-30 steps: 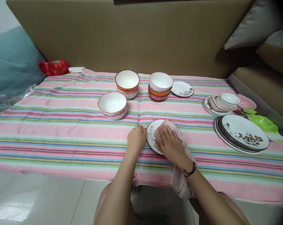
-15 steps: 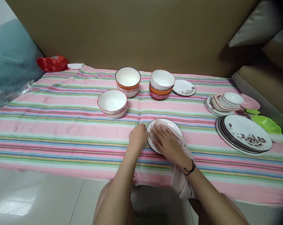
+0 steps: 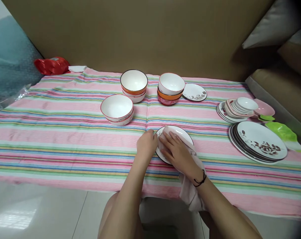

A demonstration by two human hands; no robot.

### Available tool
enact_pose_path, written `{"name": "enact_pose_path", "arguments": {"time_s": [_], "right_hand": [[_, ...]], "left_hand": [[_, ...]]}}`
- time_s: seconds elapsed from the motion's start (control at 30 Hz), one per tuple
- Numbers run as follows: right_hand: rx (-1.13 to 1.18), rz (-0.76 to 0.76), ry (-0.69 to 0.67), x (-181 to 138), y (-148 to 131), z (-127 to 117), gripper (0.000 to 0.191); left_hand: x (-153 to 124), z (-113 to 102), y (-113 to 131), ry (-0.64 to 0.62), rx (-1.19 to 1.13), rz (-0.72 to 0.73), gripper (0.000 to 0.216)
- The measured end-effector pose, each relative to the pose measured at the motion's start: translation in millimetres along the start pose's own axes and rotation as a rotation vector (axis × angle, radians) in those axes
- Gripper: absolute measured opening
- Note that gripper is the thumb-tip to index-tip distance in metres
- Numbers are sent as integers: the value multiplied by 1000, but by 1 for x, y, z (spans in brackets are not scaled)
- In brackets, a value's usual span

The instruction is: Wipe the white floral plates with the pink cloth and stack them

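Note:
A white plate (image 3: 182, 133) with a dark rim lies near the front of the striped cloth. My left hand (image 3: 147, 145) is closed at its left edge, thumb and curled fingers gripping the rim. Flat across the plate, my right hand (image 3: 180, 153) presses a pale pink wiping cloth (image 3: 190, 196) onto its surface, fingers stretched out and slightly apart. The wiping cloth covers much of the plate and hangs down beneath my right wrist. Part of the plate's brown pattern shows between the hands.
Bowls stand stacked at the left (image 3: 117, 107), middle (image 3: 134, 81) and right (image 3: 171, 83). Behind is a small patterned plate (image 3: 195, 92). Large plates (image 3: 262, 141), small dishes (image 3: 245, 104) and a green leaf-shaped dish (image 3: 283, 131) sit at right. A red package (image 3: 52, 65) lies far left.
The view has shifted slightly. My right hand and the wiping cloth stay pressed on the plate, and my left hand keeps its grip on the rim.

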State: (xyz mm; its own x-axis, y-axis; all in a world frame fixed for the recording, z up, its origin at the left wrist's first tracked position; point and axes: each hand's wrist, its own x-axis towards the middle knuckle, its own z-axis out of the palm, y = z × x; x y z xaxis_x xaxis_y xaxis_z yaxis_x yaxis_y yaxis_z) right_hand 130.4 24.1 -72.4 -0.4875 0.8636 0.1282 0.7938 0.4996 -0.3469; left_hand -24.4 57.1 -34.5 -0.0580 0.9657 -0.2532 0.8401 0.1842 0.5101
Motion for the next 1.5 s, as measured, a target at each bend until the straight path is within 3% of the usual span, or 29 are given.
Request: {"name": "enact_pose_path", "arguments": {"time_s": [0.3,0.5,0.73,0.93,1.37,1.5], "right_hand": [[-81,49,-6,5,-7,1,51],[-91,65,43,8,-7,4,49],[2,9,-52,6,2,-4,45],[6,-19,-50,2,1,-2,45],[-155,231,104,10,-3,10,53],[-155,194,60,11,-2,10,54]], "left_hand": [[-2,1,7,34,23,56,36],[-1,-3,6,-1,-79,70,45],[5,-1,-6,-65,-253,58,48],[8,3,-13,-105,-362,85,42],[7,-1,-10,-65,-304,97,44],[7,0,-9,-68,-319,97,45]]}}
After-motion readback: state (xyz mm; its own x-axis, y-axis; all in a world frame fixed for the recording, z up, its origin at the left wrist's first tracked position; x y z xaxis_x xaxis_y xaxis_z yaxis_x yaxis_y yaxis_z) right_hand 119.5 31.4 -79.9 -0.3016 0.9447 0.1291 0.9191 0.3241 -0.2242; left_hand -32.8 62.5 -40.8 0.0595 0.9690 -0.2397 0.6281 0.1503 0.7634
